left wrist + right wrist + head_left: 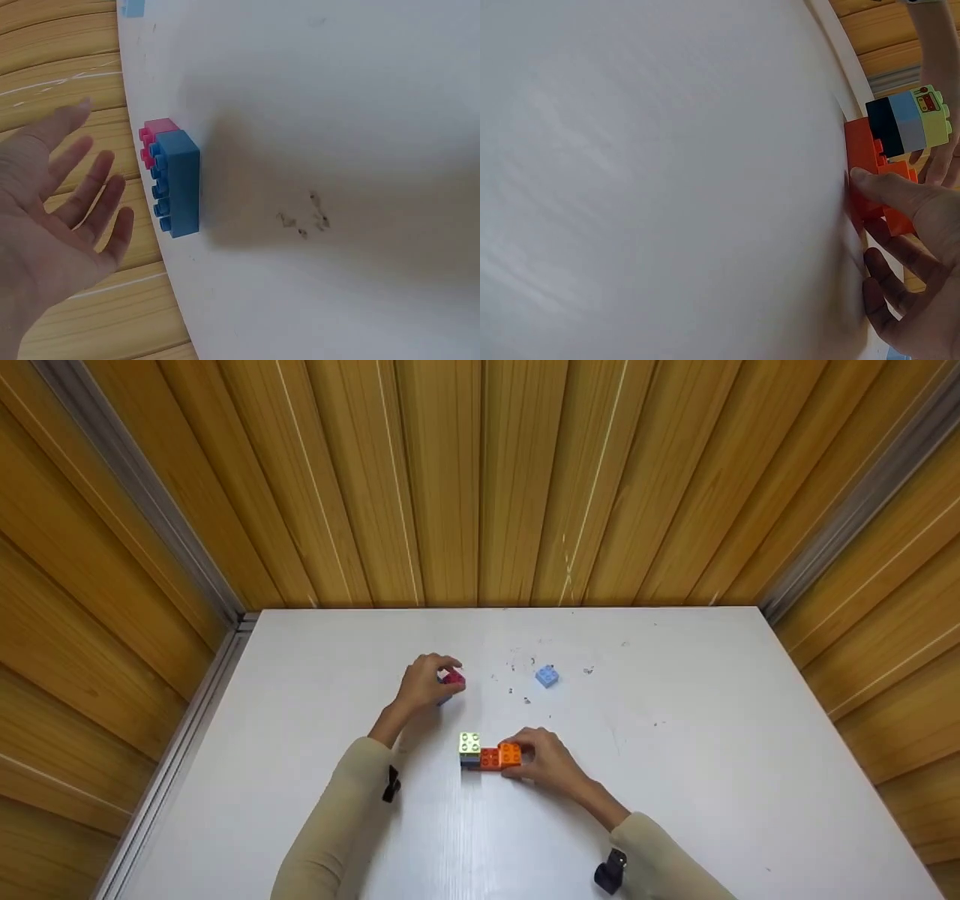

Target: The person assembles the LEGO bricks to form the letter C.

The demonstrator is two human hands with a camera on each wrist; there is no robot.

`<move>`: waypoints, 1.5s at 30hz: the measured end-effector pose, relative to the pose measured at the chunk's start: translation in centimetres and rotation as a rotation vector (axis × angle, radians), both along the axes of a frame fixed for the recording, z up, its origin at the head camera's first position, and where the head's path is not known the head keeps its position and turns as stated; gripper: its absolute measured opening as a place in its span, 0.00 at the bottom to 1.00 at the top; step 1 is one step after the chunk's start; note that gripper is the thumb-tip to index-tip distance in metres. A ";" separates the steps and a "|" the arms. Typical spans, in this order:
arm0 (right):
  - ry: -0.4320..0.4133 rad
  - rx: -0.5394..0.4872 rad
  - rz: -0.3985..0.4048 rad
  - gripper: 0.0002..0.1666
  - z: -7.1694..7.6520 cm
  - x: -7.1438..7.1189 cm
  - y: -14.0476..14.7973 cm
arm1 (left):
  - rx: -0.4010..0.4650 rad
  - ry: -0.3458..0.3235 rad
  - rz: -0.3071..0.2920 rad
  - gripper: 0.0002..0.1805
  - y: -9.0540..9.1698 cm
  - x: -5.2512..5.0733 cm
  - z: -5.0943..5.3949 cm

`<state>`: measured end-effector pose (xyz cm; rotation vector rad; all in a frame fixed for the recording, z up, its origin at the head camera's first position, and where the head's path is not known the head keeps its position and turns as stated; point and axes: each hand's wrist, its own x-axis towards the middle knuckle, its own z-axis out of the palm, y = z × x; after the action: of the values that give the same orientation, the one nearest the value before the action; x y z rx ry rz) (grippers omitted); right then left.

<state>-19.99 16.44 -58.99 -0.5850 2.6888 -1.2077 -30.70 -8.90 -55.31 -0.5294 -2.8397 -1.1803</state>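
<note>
My left hand (421, 681) is over a pink brick (454, 678) and a longer blue brick (184, 184). In the left wrist view its fingers are spread and loosely bent, apart from both bricks, which touch each other on the table. My right hand (553, 763) pinches the right end of a small assembly between thumb and fingers. That end has an orange brick (510, 754) on a red brick (490, 758). On the red brick's other end stands a stack of dark and light blue pieces (906, 124), topped by a light green brick (469, 743) with a printed side.
A light blue brick (547, 676) lies by itself towards the back of the white table (675, 750). Small dark marks dot the surface around it. Wood-patterned walls (480, 480) close in the back and both sides.
</note>
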 end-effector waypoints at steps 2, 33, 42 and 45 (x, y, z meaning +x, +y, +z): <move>0.008 -0.002 0.012 0.23 -0.2 0.0 -0.4 | -0.089 0.040 0.059 0.21 -0.1 0.1 -0.6; -0.010 -0.006 0.020 0.23 0.1 -1.7 -1.0 | -0.172 0.079 -0.018 0.09 0.7 0.9 -2.4; -0.045 -0.018 0.014 0.22 0.2 -1.9 -1.0 | 0.090 0.013 -0.150 0.21 -0.1 1.7 0.3; -0.046 -0.013 0.021 0.22 0.1 -2.0 -1.1 | 0.135 -0.024 -0.186 0.24 -0.6 2.4 1.6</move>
<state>-21.94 15.37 -58.91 -0.5784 2.6330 -1.2189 -28.35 -9.45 -53.70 -0.7903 -2.7536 -1.4035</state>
